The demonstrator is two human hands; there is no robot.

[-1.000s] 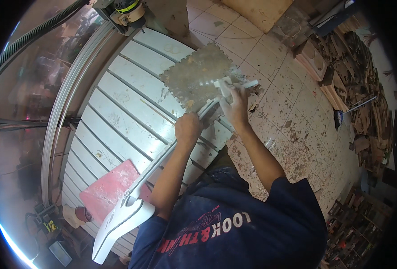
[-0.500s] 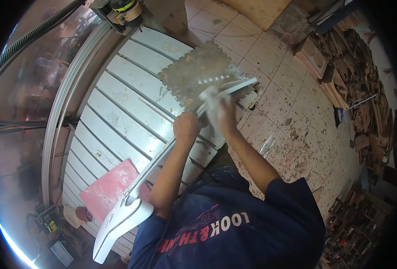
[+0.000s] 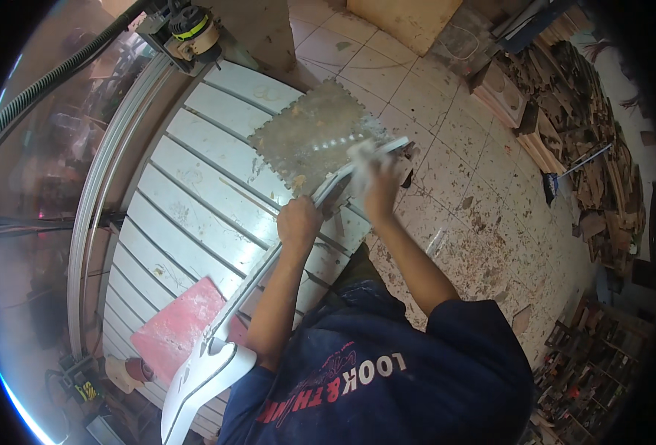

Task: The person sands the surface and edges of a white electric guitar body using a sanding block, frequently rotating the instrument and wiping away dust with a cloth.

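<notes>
A long, narrow white piece with a broad, curved and notched end point(image 3: 220, 367) slants across the slatted bench, its wide end close to my left side. My left hand point(image 3: 299, 222) is closed around its narrow stretch near the middle. Farther along, at the far right end, my right hand point(image 3: 380, 185) is pressed over the piece's edge, whitened with dust and blurred. Some small pale thing point(image 3: 360, 150) shows at its fingers; its kind is too smeared to tell. Beneath the far end lies a dusty grey-brown mat point(image 3: 305, 133) with toothed edges.
White slats with dark grooves form the bench point(image 3: 194, 204). A dusty pink board point(image 3: 179, 319) lies under the piece's wide end. A machine head point(image 3: 193, 33) and a metal rail point(image 3: 94, 193) border the left. Wood offcuts point(image 3: 591, 126) are piled right, beyond the littered tiled floor point(image 3: 469, 222).
My right hand has slid farther out along the piece, toward its far right end. My left hand keeps its grip, slightly lower in view. The whole view has shifted a little.
</notes>
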